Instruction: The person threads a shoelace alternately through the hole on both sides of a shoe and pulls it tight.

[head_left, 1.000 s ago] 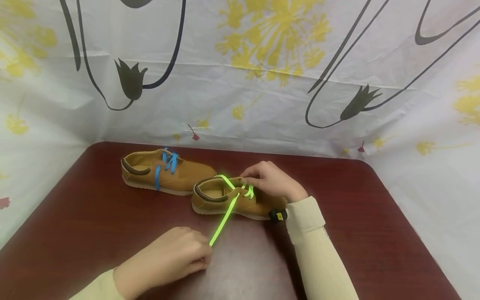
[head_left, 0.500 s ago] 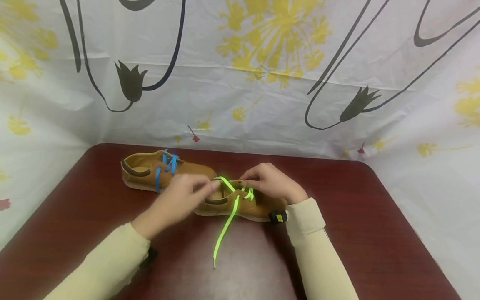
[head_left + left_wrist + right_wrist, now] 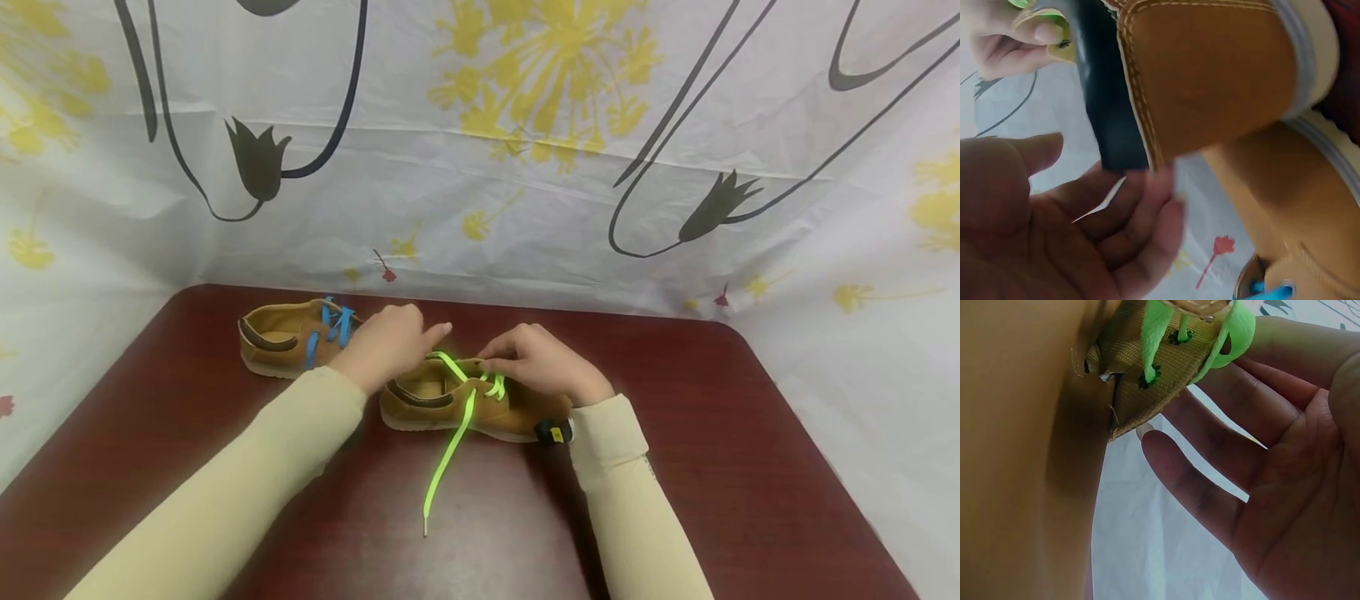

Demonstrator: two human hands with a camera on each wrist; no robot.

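Observation:
A tan shoe (image 3: 442, 408) with a bright green shoelace (image 3: 450, 454) stands on the table. One lace end hangs over its near side onto the tabletop, with the tip lying free. My right hand (image 3: 536, 362) pinches the far eyelet flap (image 3: 1147, 394) of this shoe between thumb and fingers. Beyond the heel opening, my left hand (image 3: 393, 346) reaches over with fingers loosely bent and nothing visibly in them; in the left wrist view its fingers (image 3: 1129, 231) are beside the dark heel collar (image 3: 1107, 106). What the left fingertips touch is partly hidden.
Behind to the left stands a matching tan shoe (image 3: 273, 358) with a blue shoelace (image 3: 311, 346), its front partly covered by my left hand. The dark red table (image 3: 712, 458) ends at a patterned white curtain (image 3: 480, 125). A black wrist camera (image 3: 553, 431) sits beside the shoe's toe.
My left hand let go of the green lace end, which dropped onto the table. It then moved up and away, past the shoe's heel to the far side. The right hand stayed put.

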